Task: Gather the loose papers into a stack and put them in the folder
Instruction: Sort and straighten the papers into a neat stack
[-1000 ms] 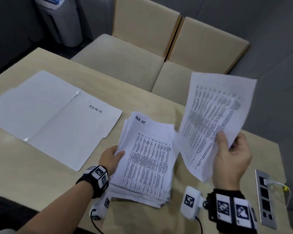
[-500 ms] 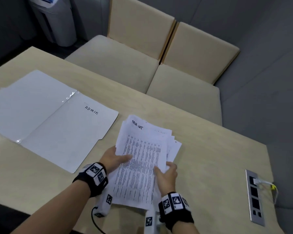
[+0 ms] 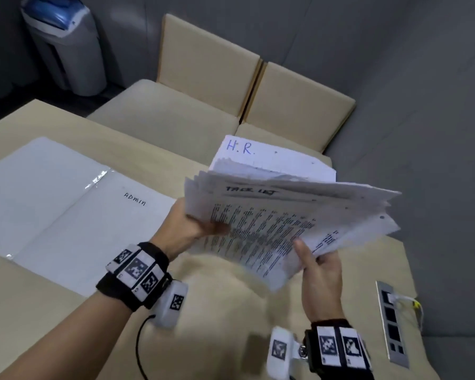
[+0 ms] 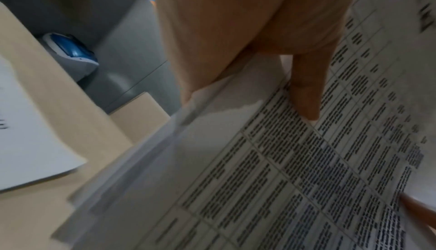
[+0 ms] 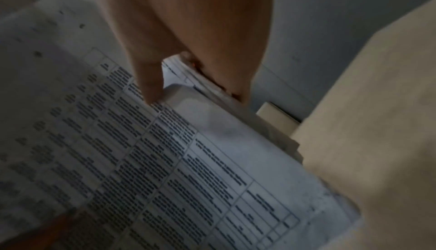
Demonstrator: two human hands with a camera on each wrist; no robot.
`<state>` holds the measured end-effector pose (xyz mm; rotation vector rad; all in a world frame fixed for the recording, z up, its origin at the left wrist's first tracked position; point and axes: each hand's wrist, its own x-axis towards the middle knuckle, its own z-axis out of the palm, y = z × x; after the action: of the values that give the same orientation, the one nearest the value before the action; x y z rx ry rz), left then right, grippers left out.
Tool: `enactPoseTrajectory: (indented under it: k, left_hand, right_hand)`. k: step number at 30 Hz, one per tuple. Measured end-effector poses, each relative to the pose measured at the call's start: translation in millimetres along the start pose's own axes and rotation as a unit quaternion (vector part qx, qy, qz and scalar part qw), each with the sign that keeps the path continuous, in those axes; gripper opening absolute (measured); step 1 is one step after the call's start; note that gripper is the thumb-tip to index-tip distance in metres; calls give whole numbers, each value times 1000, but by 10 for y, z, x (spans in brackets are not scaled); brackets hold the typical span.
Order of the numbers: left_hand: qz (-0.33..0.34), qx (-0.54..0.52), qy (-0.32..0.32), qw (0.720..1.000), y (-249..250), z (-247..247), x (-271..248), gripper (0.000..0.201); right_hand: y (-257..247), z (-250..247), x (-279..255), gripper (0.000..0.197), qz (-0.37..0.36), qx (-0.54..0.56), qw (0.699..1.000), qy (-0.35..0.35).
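1. Nearest, the right hand [image 3: 322, 272] grips the near right edge of the stack of papers [image 3: 280, 223], thumb on the printed top sheet and the other fingers underneath. The right wrist view shows the thumb [image 5: 146, 79] pressed on the table of text.
2. The left hand [image 3: 188, 229] grips the left edge the same way: thumb [image 4: 306, 90] on top, fingers curled under.
3. Between the two hands the stack is lifted clear of the table [image 3: 52, 311], tilted, its far edges fanned and uneven. The top sheet bears a handwritten heading; a sheet marked "H.R." [image 3: 272, 157] shows behind it, and whether that one is part of the held stack I cannot tell.
4. To the left, well apart from the stack, the folder [image 3: 61, 204] lies open and flat on the table, marked "ADMIN", with nothing in it.
5. Judged from this, the gathering looks done, as no loose sheets show on the table. Left to do: square the ragged edges, carry the stack left onto the folder, and close it.
6. Far off stand two beige chairs [image 3: 231, 86] and a bin [image 3: 63, 45].
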<state>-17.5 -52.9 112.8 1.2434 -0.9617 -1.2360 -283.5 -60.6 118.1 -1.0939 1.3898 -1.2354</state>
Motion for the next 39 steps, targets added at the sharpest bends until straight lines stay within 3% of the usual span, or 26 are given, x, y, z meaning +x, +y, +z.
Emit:
enactPoseTrajectory:
  k: [5,9,13,18,22,25,27,29,31,34,37,39]
  left_hand:
    - [67,53,52,995,125,22,50,57]
    - [47,18,83,995,-168,14,49,55]
    - [21,11,77,997,-375,22,-12,63]
    - [50,-31,79,995,-326,80,-8,68]
    - [80,-32,103,991,-255,182,15,47]
    - [76,-22,101,992,-330,160,44,53]
    - [41,-38,84,995,-398,127,41,62]
    - [23,-48,67,996,-455,114,36,59]
    - [25,-39,56,997,-509,129,28,58]
    - [26,-12,58,998,-579,130,41,64]
    - [21,2,51,998,-627,136,62,60]
    - [19,6,51,999,-628,141,83,48]
  right_hand:
    - [-161,-42,9,37,-49,26,998,-39]
    - [113,1,57,25,13,-45,996,-77]
    - [350,112,25,41,51,-70,993,-86]
    - [222,255,39,20,30,-59,994,-84]
    - [144,349,-7,33,-9,-21,998,-54]
    - [155,314,-44,47,-26,-4,999,-20]
    - [91,275,-53,67,-79,-25,996,16]
    - [-4,234,-29,82,-192,-134,971,52]
    - [-87,183,7,78,-306,-256,915,57]
    - [-178,168,11,56,-343,-367,865,0]
    - [-131,102,-8,63,-317,-360,877,7]
    - [-101,53,-7,81,-288,-295,910,31]
